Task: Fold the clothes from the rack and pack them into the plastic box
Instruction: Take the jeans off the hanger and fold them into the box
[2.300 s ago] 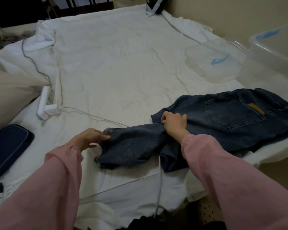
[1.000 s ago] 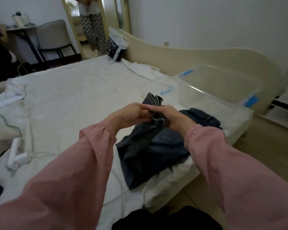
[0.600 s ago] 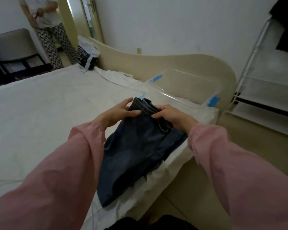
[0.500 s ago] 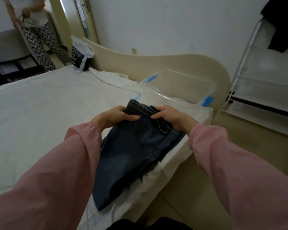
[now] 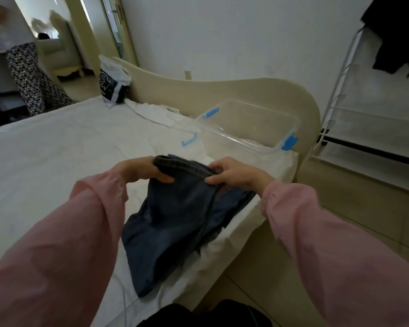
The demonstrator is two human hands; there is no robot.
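Matt denim jeans [image 5: 175, 215]; clear glossy plastic box [image 5: 250, 128].

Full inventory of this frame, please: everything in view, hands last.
jeans: 1, dark blue, folded, at bed edge
plastic box: 1, clear, blue latches, on bed beyond jeans
box lid: 1, clear, blue clip, on bed left of box
bed sheet: 1, white, covers bed
bed end board: 1, cream, behind box
bag: 1, white and dark, far bed corner
clothes rack: 1, white, right, by wall
garment: 1, black, hangs on rack
other person: 1, patterned trousers, far left
left hand: 1, pink sleeve, grips jeans' top edge
right hand: 1, pink sleeve, grips jeans' top edge
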